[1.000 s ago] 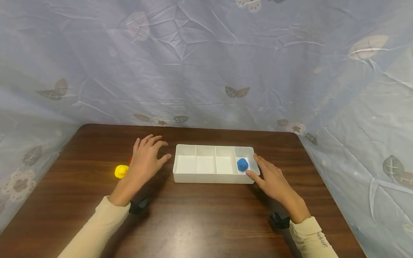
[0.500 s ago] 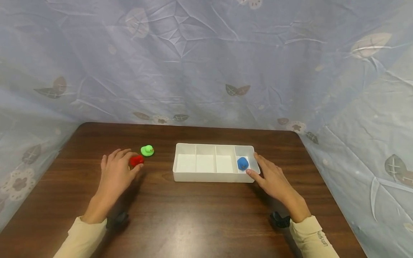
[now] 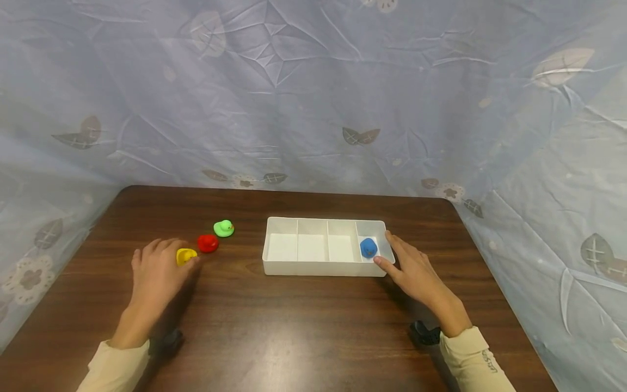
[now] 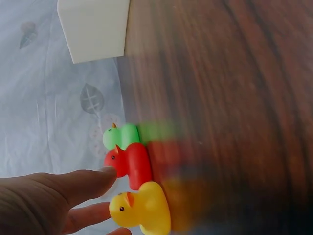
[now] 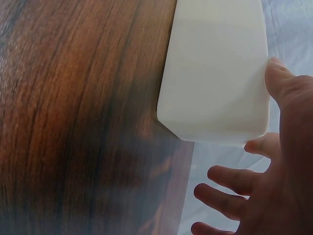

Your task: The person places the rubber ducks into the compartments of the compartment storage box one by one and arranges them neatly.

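In the head view my left hand is at a yellow rubber duck, thumb on one side and fingers on the other. The left wrist view has the thumb apart from the duck's head, with fingertips behind it. A red rubber duck and a green one stand beyond it in a slanting row. My right hand rests its thumb and index fingertip at the right end of a white box; the other fingers are spread. A blue rubber duck sits in the box's rightmost compartment.
Dividers split the box into several compartments. Dark wood tabletop lies under everything, its far edge against a patterned pale cloth that also hangs at both sides. Each wrist wears a black device, such as the right one.
My left hand has moved left and nearer, from beyond the ducks, past the red one, to the yellow one. The red and green ducks came into full view. My right hand has stayed at the box.
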A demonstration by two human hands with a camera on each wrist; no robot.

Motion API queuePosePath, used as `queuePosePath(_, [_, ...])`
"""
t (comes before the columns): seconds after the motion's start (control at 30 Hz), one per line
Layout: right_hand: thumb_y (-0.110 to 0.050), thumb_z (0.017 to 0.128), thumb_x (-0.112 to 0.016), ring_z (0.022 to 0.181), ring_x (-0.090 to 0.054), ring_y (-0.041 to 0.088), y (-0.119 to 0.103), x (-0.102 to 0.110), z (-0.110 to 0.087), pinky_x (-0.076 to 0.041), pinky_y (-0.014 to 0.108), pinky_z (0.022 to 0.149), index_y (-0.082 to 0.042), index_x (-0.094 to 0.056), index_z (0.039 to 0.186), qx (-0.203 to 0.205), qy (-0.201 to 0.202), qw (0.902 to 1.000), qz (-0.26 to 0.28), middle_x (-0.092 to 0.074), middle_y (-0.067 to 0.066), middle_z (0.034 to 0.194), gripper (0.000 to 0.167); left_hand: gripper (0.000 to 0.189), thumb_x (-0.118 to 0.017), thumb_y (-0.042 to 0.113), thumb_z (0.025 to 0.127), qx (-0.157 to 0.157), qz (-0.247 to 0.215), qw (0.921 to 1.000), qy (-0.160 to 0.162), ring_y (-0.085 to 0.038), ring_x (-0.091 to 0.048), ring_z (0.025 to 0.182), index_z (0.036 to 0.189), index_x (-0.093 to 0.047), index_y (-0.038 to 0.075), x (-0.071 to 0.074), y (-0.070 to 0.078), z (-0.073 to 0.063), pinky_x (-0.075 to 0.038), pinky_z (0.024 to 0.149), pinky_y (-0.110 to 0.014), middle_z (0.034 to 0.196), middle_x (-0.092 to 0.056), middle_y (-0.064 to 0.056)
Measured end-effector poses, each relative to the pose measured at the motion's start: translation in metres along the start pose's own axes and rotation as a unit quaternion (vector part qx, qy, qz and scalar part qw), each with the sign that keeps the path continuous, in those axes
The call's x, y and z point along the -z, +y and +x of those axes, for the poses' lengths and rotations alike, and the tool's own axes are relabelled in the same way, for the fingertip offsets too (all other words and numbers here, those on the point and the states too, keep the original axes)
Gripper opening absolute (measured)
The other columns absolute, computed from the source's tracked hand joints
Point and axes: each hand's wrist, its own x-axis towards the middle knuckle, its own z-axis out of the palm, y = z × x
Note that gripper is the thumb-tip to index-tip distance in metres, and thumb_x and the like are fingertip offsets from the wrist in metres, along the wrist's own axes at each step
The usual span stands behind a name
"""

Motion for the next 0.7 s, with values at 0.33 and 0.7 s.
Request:
queuePosePath(0.33, [-0.057,0.109,-0.052,0.155,-0.038,0.053,-0.001,0.0,-0.001,-0.03,0.082,0.118,-0.008,-0.025,0.17,-0.011,-0.008,0.9999,-0.003,-0.037,0.027,0.17,0.083,0.047,-0.076,0.031,0.097,0.011,0.004,0.9999,-0.008,-0.065,-0.046,0.132,0.128,-0.069,-0.003,-0.002,-0.012,-0.006,-0.021,0.113,-0.088,0.133,-0.067,-0.035])
queuePosePath(0.7, [-0.058,0.109,-0.052,0.155,-0.037,0.053,-0.002,0.001,-0.003,-0.029,0.082,0.118,-0.009,-0.024,0.17,-0.017,-0.01,0.9998,0.003,-0.036,0.027,0.17,0.083,0.049,-0.077,0.035,0.097,0.014,0.005,0.9998,-0.009,-0.067,-0.048,0.127,0.128,-0.069,-0.002,-0.004,-0.016,-0.006,-0.02,0.113,-0.089,0.131,-0.067,-0.037])
